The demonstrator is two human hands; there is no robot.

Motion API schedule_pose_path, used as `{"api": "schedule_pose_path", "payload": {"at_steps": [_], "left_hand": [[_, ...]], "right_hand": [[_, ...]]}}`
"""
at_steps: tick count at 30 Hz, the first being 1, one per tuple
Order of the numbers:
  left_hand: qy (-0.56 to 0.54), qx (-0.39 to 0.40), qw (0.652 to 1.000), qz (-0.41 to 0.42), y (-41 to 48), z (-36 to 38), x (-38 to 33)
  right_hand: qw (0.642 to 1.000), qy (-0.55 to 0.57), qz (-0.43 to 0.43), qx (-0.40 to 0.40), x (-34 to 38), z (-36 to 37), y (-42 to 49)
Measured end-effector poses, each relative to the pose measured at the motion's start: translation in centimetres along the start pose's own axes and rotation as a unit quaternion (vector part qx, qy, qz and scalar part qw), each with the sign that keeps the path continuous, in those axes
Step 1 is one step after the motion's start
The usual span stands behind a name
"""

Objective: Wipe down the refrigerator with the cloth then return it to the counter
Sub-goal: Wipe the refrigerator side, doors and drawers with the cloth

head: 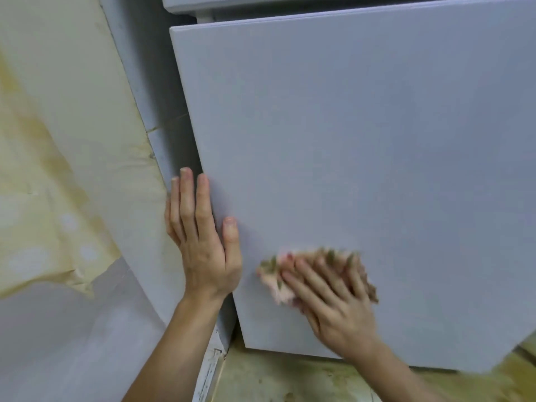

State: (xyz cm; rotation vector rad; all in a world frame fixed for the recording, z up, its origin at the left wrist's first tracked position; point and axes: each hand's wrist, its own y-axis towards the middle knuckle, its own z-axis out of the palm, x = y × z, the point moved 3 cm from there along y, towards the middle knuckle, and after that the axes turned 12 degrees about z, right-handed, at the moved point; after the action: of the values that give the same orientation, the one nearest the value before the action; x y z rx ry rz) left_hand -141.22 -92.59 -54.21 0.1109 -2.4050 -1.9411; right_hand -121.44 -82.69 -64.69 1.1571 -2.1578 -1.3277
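1. The refrigerator (362, 158) fills most of the view: a plain pale grey door, flat and smooth, its left edge running from upper left down to lower right.
2. The wall (58, 134) to the left is covered in yellowed, stained paper that is peeling near its lower edge.
3. The floor (290, 378) below the door is mottled greenish-yellow.
4. The left hand (204, 242) lies flat along the door's left edge, fingers straight and close together, thumb on the door face, holding nothing.
5. The right hand (333, 297) is blurred, fingers spread wide, pressing the cloth flat against the lower part of the door.
6. The cloth (275, 281) is pink with green-brown flecks, crumpled, its long axis running roughly left to right under the fingers.
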Motion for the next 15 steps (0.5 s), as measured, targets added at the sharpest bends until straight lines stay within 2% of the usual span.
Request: {"api": "schedule_pose_path", "payload": {"at_steps": [3, 5, 7, 9, 11, 13, 15], "left_hand": [[-0.003, 0.018, 1.000, 0.012, -1.2, 0.6, -1.4], [-0.003, 0.040, 0.999, 0.017, -2.2, 0.9, -2.5], [-0.001, 0.055, 0.998, 0.015, -3.0, 1.1, -3.5], [0.003, 0.057, 0.998, 0.021, -3.2, 1.2, -4.1], [0.006, 0.055, 0.998, 0.027, -2.8, 1.3, -4.5], [0.000, 0.046, 0.999, 0.025, -2.5, 1.3, -5.0], [-0.011, 0.032, 0.999, 0.021, -1.9, 1.4, -5.5]], "right_hand": [[0.990, -0.042, -0.066, 0.119, -2.3, 1.6, -7.0], [0.985, -0.047, -0.083, 0.146, -3.2, 1.4, -8.0], [0.986, -0.028, -0.081, 0.140, -3.5, 0.7, -6.8], [0.996, 0.006, -0.040, 0.078, -3.7, -1.1, -2.9], [0.998, 0.037, 0.025, -0.032, -4.4, -3.8, 3.0], [0.987, 0.070, 0.083, -0.116, -5.3, -7.5, 9.9], [0.970, 0.089, 0.153, -0.167, -6.7, -10.7, 16.0]]}}
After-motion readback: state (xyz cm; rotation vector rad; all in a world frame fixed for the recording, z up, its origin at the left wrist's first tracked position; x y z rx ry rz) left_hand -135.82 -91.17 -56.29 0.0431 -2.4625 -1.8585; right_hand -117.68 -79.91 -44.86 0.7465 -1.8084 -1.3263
